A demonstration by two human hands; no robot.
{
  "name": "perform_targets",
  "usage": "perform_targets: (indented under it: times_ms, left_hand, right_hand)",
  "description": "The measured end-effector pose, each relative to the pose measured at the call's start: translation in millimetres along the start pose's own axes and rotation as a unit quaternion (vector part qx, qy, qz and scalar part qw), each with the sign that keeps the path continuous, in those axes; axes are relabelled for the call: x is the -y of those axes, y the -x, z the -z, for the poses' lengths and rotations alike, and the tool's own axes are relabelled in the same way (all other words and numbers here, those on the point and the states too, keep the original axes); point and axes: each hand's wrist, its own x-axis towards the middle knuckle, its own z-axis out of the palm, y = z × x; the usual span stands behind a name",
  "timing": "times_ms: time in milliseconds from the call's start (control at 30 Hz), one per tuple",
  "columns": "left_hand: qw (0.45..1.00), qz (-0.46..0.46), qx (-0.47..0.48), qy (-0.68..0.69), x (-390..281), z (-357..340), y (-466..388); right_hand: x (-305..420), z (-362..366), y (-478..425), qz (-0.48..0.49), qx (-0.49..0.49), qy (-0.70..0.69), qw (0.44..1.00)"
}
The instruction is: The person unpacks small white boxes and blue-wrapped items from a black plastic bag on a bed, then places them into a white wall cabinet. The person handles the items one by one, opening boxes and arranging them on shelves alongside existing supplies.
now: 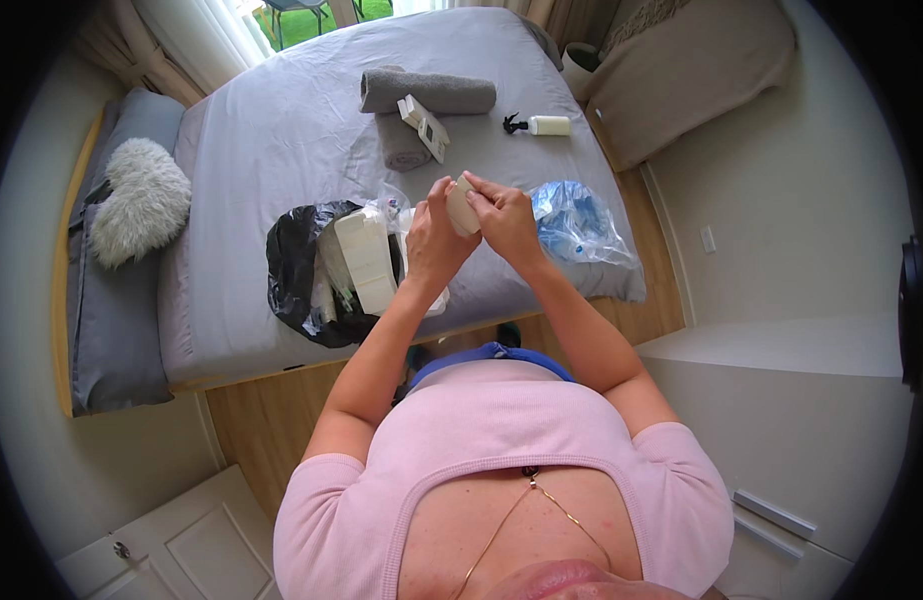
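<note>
Both of my hands are raised over the near side of the bed, holding one small cream-coloured packet or flat box (463,208) between them. My left hand (437,236) grips it from the left, and my right hand (506,219) has its thumb and fingers on the upper right edge. Beyond them, a few small white boxes (430,135) rest against two rolled grey towels (439,91). An open black plastic bag (300,247) sits left of my hands, with a white carton (367,259) and clear plastic in it. My left hand partly hides other white items there.
A spray bottle (549,125) lies on its side on the grey bed sheet (281,127). Crumpled blue and clear plastic (577,221) is to the right, near the bed's corner. Pillows and a furry cushion (142,199) are at the left; a white cabinet (776,405) stands at right.
</note>
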Motion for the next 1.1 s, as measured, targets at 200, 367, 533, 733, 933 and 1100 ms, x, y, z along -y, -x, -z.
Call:
perform_targets:
  times_ms: [200,367,533,733,933,1100]
  left_hand:
    - [1.000,-0.006,0.001,-0.002,-11.3,4.6,-2.2]
    - [1.000,-0.006,0.006,0.013,-13.1,-1.0,-0.2]
    - [0.999,-0.002,0.054,-0.001,-14.0,-1.4,3.3]
    - [0.995,0.063,0.074,0.017,-19.4,0.7,-1.9]
    - [0.989,0.093,0.107,0.038,-19.4,3.5,-5.0]
    - [0.987,0.091,0.118,0.054,-29.2,4.8,-9.4]
  right_hand:
    - [5.6,6.6,2.7,0.040,-0.018,-0.014,0.999]
    - [-2.0,9.4,-5.9,0.026,-0.022,-0.055,0.998]
    - [-12.0,14.3,-8.7,0.026,-0.008,-0.004,1.000]
    - [-10.6,20.6,-4.0,0.049,0.027,0.010,0.998]
    - [-17.1,25.7,7.7,0.088,0.056,-0.022,0.994]
    - [-22.8,25.8,17.7,0.044,0.006,-0.068,0.997]
